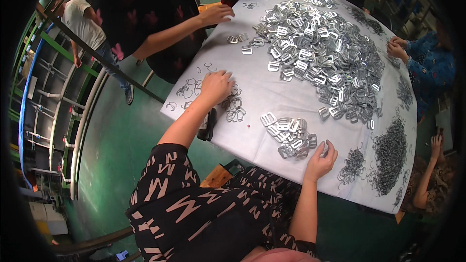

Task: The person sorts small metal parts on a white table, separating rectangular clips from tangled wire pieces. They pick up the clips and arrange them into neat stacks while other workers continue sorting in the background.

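Observation:
My left hand [217,87] is low over a scatter of thin, dark wire rings [235,108] at the left of the table. Its fingers curl downward and bunch together, and what lies under the fingertips is hidden. My right hand [322,161] rests at the near edge, fingers apart, beside a small heap of silver metal slide buckles [286,133]. Its thumb side is close to the heap's right end, and no buckle shows in the palm. Beyond both hands rises a large pile of the same buckles [320,53].
White cloth [242,140] covers the table. Right of my right hand lie a small clump of wire rings [351,166] and a larger dark mound [390,157]. A person in black [150,19] works on my left; others sit around the far and right sides.

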